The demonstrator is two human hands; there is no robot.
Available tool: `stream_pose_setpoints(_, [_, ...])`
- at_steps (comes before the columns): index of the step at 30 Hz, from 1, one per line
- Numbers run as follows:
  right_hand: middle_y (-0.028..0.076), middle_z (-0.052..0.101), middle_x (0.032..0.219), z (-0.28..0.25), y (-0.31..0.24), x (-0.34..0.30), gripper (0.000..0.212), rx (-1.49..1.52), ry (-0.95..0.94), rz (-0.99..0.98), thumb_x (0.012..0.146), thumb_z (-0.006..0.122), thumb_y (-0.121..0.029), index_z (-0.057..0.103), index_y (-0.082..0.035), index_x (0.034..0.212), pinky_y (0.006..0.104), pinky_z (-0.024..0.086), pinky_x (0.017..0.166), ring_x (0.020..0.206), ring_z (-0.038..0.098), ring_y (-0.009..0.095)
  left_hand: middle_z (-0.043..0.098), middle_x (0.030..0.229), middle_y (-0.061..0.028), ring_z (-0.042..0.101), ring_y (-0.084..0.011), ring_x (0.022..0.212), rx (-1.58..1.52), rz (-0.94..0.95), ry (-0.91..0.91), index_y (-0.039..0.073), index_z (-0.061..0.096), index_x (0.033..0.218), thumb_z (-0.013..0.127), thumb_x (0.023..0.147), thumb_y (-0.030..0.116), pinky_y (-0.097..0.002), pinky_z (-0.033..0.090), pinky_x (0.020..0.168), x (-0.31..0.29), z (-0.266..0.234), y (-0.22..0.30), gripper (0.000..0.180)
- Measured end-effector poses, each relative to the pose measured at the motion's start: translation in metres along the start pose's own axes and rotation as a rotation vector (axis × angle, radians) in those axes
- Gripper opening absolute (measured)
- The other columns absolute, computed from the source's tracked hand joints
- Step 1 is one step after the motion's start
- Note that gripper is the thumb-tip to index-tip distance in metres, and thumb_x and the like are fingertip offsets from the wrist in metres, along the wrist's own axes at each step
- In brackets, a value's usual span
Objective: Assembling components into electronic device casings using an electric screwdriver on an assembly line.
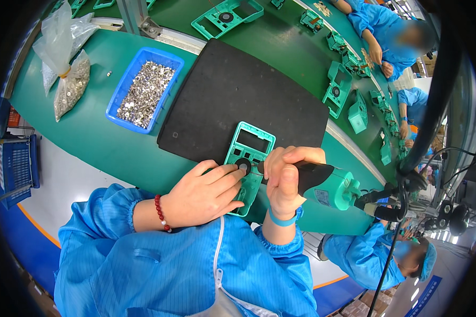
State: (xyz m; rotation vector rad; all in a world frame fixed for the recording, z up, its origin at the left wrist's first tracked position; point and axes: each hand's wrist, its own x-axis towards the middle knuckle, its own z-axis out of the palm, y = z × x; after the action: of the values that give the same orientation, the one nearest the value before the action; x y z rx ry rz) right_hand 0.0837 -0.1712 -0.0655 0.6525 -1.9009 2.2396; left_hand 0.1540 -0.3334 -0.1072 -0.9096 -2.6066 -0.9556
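Note:
A green plastic housing with a rectangular window lies at the near edge of the black mat, partly beyond it. Set into its middle is a round black speaker. Spread over the housing's left side, my left hand holds it, fingertips at the speaker and thumb lower down. In my right hand is a green and black electric screwdriver, tilted nearly flat, its body reaching right. The tool's thin tip points at the speaker's right edge. Whether a screw sits under the tip is too small to tell.
A blue bin of small metal screws stands left of the black mat. Farther left are tied clear bags of small parts. Beyond a metal rail, green housings lie on the conveyor. Co-workers sit at the right.

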Motion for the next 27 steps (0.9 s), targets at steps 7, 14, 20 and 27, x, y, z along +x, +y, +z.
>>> stream_pose_setpoints(7, [0.003,0.049,0.062,-0.002,0.006,0.002,0.031,0.031,-0.055,0.03,0.094,0.072,-0.022,0.048,-0.004,0.098,0.0274,0.037,0.047,0.047,0.042,0.01,0.064,0.121,-0.0093,0.059,-0.0237,0.115,-0.007,-0.005,0.005,0.004,0.069,0.106,0.074,0.083,0.032,-0.0406,0.044,0.095,0.001,0.001,0.001,0.037])
stream_pose_setpoints(14, [0.001,0.046,0.062,-0.007,0.012,0.001,0.025,0.023,-0.009,0.032,0.096,0.068,-0.02,0.049,-0.004,0.101,0.0274,0.037,0.047,0.048,0.04,0.01,0.062,0.13,-0.008,0.058,-0.0213,0.115,-0.031,-0.062,-0.012,0.007,0.067,0.117,0.075,0.083,0.032,-0.039,0.044,0.092,0.003,0.0,0.003,0.043])
stream_pose_setpoints(20, [0.008,0.062,0.078,-0.009,0.004,-0.013,0.031,-0.098,0.141,0.054,0.087,0.076,-0.005,0.054,0.0,0.108,0.0255,0.051,0.062,0.064,0.06,0.013,0.06,0.131,-0.0082,0.056,-0.0184,0.117,0.063,-0.032,-0.06,0.004,0.064,0.121,0.07,0.087,0.03,-0.035,0.041,0.095,0.003,-0.006,0.002,0.044])
stream_pose_setpoints(27, [0.002,0.05,0.064,0.002,-0.038,0.002,0.05,0.01,0.134,-0.09,0.089,0.078,-0.036,0.05,-0.001,0.112,0.0268,0.038,0.046,0.05,0.048,0.013,0.058,0.136,-0.0095,0.058,-0.02,0.115,-0.053,0.048,0.015,0.006,0.065,0.12,0.071,0.086,0.028,-0.0376,0.043,0.097,0.002,-0.019,-0.013,0.041])
